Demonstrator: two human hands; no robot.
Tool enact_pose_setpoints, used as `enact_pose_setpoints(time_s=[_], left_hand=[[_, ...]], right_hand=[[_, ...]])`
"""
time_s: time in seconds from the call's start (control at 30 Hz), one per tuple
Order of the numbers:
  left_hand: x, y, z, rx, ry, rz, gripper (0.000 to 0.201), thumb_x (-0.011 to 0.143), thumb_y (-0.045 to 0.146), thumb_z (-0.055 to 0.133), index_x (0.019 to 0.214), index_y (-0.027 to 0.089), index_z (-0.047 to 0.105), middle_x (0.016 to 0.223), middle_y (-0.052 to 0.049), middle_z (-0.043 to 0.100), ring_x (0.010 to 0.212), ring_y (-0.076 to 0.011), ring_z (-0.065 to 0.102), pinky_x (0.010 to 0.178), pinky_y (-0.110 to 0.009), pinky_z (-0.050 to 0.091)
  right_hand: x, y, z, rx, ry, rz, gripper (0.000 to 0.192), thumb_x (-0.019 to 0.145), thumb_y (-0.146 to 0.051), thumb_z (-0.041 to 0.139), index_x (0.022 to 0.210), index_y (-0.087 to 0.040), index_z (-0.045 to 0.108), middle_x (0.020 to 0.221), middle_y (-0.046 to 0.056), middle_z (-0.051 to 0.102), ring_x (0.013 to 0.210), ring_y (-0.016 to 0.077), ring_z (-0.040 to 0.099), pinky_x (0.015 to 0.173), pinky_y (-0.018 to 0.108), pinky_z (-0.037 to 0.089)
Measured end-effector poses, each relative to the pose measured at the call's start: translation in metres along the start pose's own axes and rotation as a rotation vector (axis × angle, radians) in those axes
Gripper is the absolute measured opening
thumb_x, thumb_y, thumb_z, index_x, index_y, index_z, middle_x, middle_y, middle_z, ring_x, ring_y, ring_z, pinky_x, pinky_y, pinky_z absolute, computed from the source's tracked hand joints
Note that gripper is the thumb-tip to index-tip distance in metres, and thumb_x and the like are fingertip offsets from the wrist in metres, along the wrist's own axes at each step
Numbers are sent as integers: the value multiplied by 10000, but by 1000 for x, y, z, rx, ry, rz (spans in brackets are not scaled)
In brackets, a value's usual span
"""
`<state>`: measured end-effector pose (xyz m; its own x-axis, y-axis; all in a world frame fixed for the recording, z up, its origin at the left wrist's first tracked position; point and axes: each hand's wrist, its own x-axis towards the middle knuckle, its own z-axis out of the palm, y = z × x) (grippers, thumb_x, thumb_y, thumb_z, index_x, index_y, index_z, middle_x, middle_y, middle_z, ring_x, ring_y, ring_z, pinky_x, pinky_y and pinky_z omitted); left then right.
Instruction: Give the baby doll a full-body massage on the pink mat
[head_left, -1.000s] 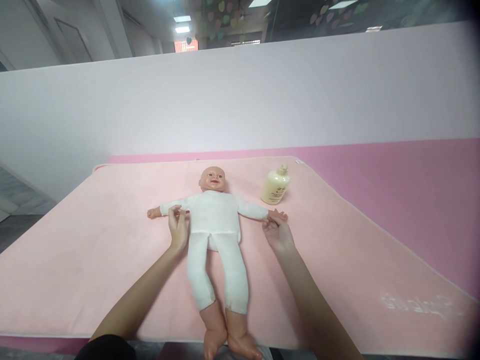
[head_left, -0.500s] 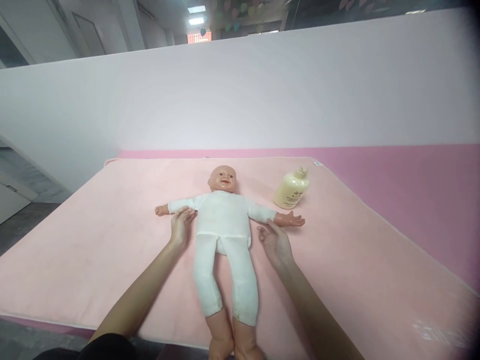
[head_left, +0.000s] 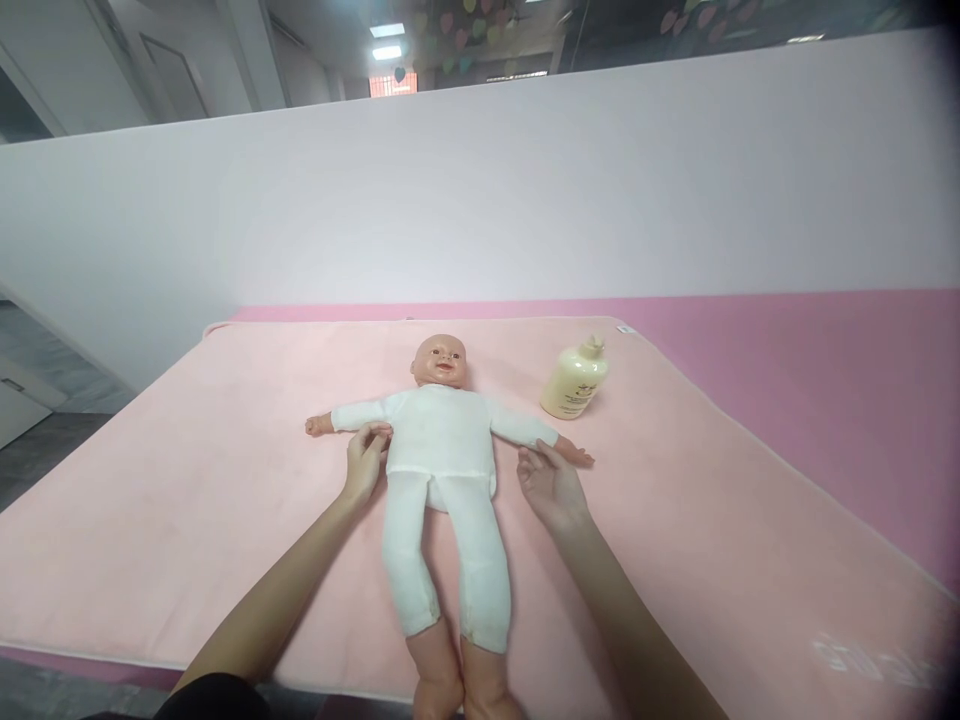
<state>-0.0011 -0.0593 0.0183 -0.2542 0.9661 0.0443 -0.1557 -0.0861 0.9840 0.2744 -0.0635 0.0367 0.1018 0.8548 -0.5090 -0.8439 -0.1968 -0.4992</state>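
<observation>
- Pink filled the scene: a pale pink mat [head_left: 225, 520] covered a darker pink table [head_left: 825, 380], with a white partition [head_left: 480, 200] standing behind at 12 o'clock.
- At the grip, the left hand [head_left: 364, 465] had its fingertips pinched on the white sleeve at the doll's [head_left: 442, 450] armpit, on the doll's arm that pointed to 9 o'clock; the fingers were curled, closed on the cloth.
- The right hand [head_left: 551, 485] lay just below the doll's other arm, fingers loosely spread and half open; its fingertips touched the sleeve near the wrist, and whether it gripped anything could not be told.
- The doll lay on its back in the middle of the mat, head toward 12 o'clock, arms stretched out to 9 and 3 o'clock, legs running to 6 o'clock with bare feet at the mat's near edge.
- It wore a white top and white trousers.
- Both forearms came up from 6 o'clock, one on each side of the doll's legs.
- A cream bottle [head_left: 574, 380] stood on the mat at 2 o'clock from the doll's head, near the doll's hand but apart from it.
- Grey floor [head_left: 45, 440] showed past the mat at 9 o'clock.
</observation>
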Motion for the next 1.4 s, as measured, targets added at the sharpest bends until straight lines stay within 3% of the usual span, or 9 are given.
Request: enact_pose_setpoints(time_s=[0.2,0.43,0.57,0.7,0.8,0.93,1.0,1.1,1.4], left_hand=[[-2,3,2,82,-6,36,189,768,311,585,883,163,614,911,-31,607,779,-123,568,657,-226,459],[2,3,-3,389,-35,133,231,798,338,549,909,165,655,922,-68,681,849,-183,613,768,-303,476],[12,5,-10,308,-85,-66,309,734,348,607,952,136,666,908,-92,700,775,-191,647,685,-304,501],[16,22,-17,169,-274,-361,418,714,405,640,1026,128,649,872,-110,703,622,-179,647,505,-276,491],[14,33,-17,170,-371,-441,474,731,447,628,1088,136,626,769,-92,691,500,-167,618,417,-261,460],[6,27,-13,325,-330,-224,467,792,446,560,1152,153,618,672,-49,670,490,-177,615,462,-285,480],[3,20,-10,428,-254,-21,419,834,445,510,1116,169,651,841,-80,712,722,-212,676,663,-336,537],[-1,12,-8,547,-195,162,386,882,426,445,1109,207,669,1139,-79,678,1053,-240,621,940,-386,461],[-1,12,-9,544,-208,161,385,886,411,445,1126,209,669,1186,-69,663,1077,-249,606,981,-386,421]], right_hand=[[-3,-1,4,10,37,16,101,810,-70,547,792,-169,555,675,-5,576,568,70,586,461,125,499],[0,-1,2,11,29,13,104,805,-61,547,791,-163,558,680,-1,582,565,72,586,463,129,500],[1,0,1,8,21,19,108,804,-57,546,784,-162,557,667,-3,573,565,74,584,461,133,501],[3,1,-2,-10,15,16,125,789,-46,557,786,-171,554,668,-10,569,571,69,584,477,128,508],[4,1,-2,-12,13,16,121,782,-49,561,796,-169,556,677,-8,574,567,70,583,481,129,510],[3,1,-1,3,11,21,113,793,-49,549,800,-161,559,680,-2,577,567,72,584,480,134,511],[2,1,0,0,14,21,119,798,-42,543,791,-160,555,671,-3,568,566,72,582,473,134,506],[1,1,0,-8,14,20,121,799,-39,543,795,-159,557,679,-2,564,567,70,581,475,135,506],[1,1,0,-23,6,12,126,788,-39,556,772,-164,546,691,-7,560,568,66,578,458,129,490]])
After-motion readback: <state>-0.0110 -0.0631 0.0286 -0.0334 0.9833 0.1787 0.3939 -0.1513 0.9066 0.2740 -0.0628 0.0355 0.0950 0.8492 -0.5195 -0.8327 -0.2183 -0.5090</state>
